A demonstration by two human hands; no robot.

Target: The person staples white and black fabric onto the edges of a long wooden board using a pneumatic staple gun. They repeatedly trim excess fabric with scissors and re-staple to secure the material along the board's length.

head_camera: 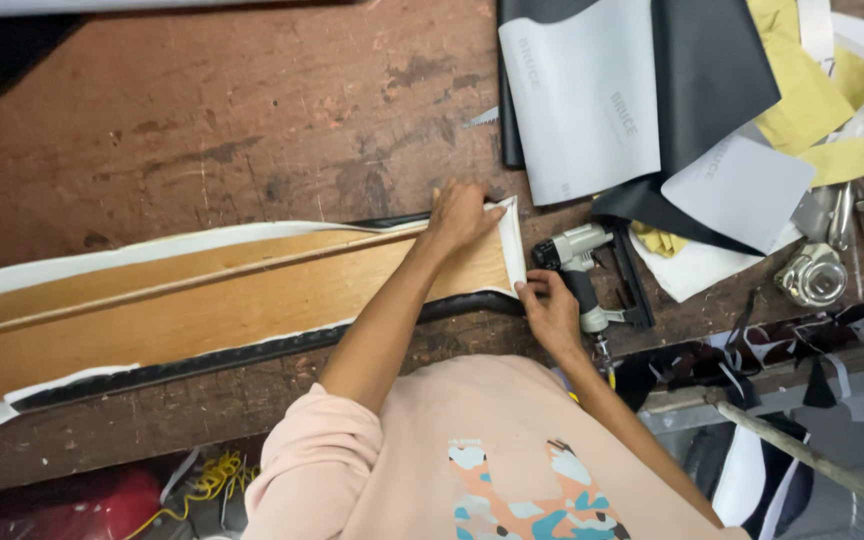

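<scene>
On the worn brown wooden workbench (202, 110) lies a long wooden board (202, 310) wrapped from below with a white-backed covering sheet (510, 240), whose black face shows along the near edge. At the right end of the board, the left hand (460, 215) lies flat with its fingers pressed down on the folded white flap at the far corner. The right hand (550, 312) pinches the near corner of the same flap between thumb and fingers.

Just beside the right hand rests a grey and black pneumatic staple gun (587, 270), touched by neither hand. I judge that the flap could spring back or wrinkle if the left hand loosens its pressure, because the sheet looks stiff at the fold. The corner could also bunch if it is pulled unevenly.

Near the top right lie loose black sheets with pale grey backs (592, 95); faint printed marks repeat on the grey sides. Yellow paper scraps (802, 95) lie further right, beside a small shiny metal fitting (812, 275).
</scene>
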